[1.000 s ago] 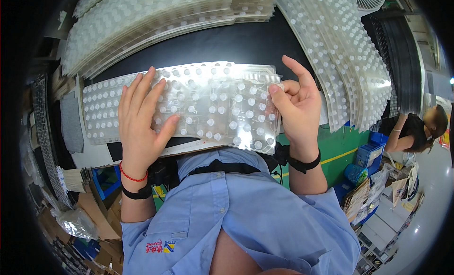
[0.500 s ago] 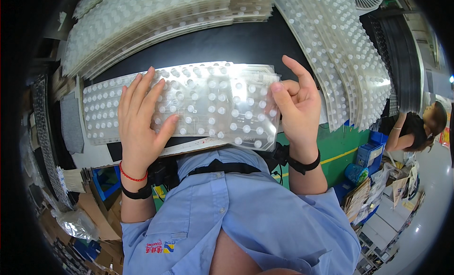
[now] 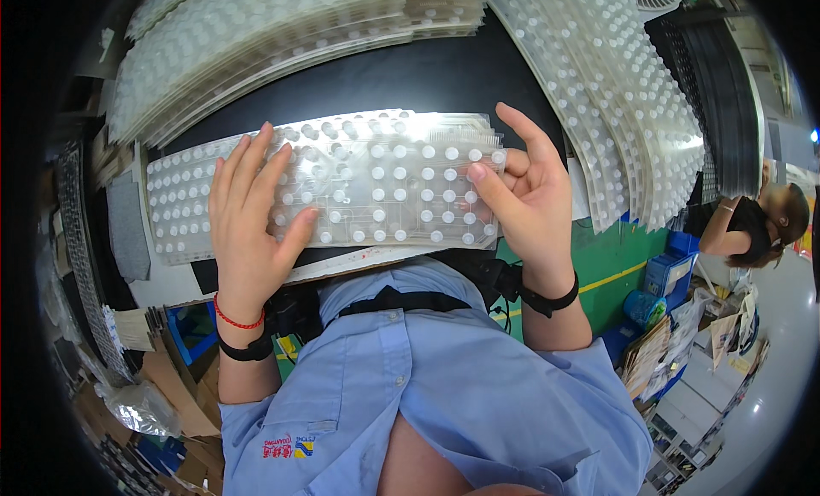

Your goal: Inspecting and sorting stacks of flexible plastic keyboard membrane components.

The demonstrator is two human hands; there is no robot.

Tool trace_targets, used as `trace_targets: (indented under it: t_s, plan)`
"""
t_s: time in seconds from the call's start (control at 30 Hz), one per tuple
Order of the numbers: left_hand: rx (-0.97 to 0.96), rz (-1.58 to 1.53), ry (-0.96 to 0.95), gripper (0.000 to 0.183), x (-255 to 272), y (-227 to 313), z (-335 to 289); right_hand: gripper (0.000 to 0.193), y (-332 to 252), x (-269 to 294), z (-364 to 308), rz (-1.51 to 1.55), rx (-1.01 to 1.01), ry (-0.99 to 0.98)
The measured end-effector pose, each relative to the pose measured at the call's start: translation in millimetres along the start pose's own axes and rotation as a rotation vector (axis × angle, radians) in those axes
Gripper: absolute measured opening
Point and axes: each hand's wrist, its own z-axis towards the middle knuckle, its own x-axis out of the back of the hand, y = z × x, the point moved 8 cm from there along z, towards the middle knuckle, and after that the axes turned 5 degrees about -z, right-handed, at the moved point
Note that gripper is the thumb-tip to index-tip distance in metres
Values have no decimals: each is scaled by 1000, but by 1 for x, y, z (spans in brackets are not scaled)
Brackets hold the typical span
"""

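Clear keyboard membrane sheets [image 3: 401, 214] dotted with white rubber domes lie in a thin pile in front of me. My left hand [image 3: 252, 214] rests flat over the left part of the pile, its fingers spread and thumb out. At the right end, my right hand [image 3: 525, 189] pinches the edge of the top sheet between the thumb and the bent fingers. Its index finger points up, off the sheet. The fingertips under the edge show only partly through the clear plastic.
Tall stacks of similar membrane sheets [image 3: 282, 52] stand along the far left, with another fanned stack [image 3: 615, 112] at the far right. A black work surface [image 3: 384, 78] lies between them. To the right, blue bins [image 3: 666, 276] sit on the green floor, and another person [image 3: 747, 227] is farther off.
The top sheet's right end, skewed and hanging toward me before, now lies nearly level with the pile. My right hand has shifted slightly left; my left hand has barely moved.
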Motion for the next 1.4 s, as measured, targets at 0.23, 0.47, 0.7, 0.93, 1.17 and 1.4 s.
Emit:
trace_targets:
  t_s: [0.23, 0.47, 0.7, 0.93, 1.17, 1.4]
  plan:
    - [-2, 4, 2, 58, 0, 0, 0, 59, 1, 0, 1, 34, -35, -9]
    - [-6, -5, 2, 56, 1, 1, -1, 42, 1, -9, -10, -19, -126, -157]
    - [-42, -164, 208, 45, 28, 1, -12, 25, -7, 2, -10, 107, 33, -219]
    - [-120, -76, 412, 34, 63, 4, -33, 25, -20, 24, 2, 157, 42, -71]
    - [-91, -167, 282, 44, 73, -5, -30, 28, -135, 3, 86, 36, 306, -154]
    - [-62, -33, -230, 70, 27, -1, -21, 33, -133, -19, 202, -378, 193, -304]
